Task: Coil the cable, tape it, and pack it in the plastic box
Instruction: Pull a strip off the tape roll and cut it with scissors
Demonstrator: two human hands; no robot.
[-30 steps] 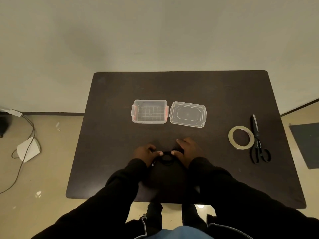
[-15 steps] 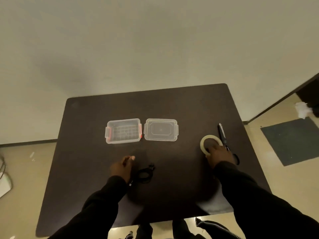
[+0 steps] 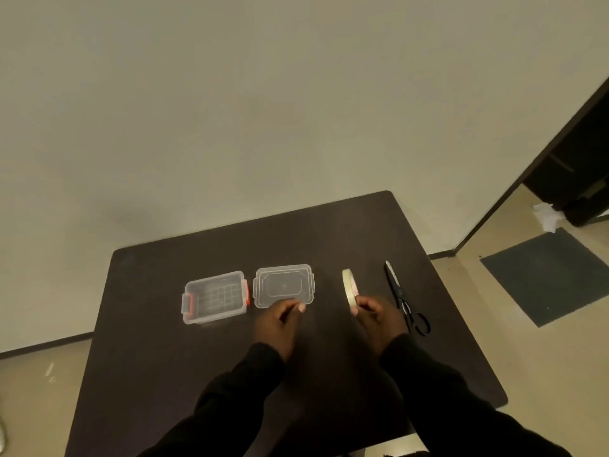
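My right hand [image 3: 379,319] is shut on the pale roll of tape [image 3: 349,287] and holds it on edge above the dark table [image 3: 158,364]. My left hand [image 3: 280,323] hovers to its left, fingers curled and thumb near the forefinger, just in front of the lid. The black cable is out of sight, and I cannot tell whether it is under my left hand. The clear plastic box [image 3: 214,319] with red latches stands open at the left. Its clear lid [image 3: 284,286] lies flat beside it.
Black scissors [image 3: 400,296] lie on the table to the right of my right hand, blades pointing away. A wall rises behind the table. A dark floor mat [image 3: 547,275] lies on the floor at the right.
My right hand has picked the tape roll off the table and tilted it upright. My left hand has left the cable's spot and moved up towards the tape. The view has swung right.
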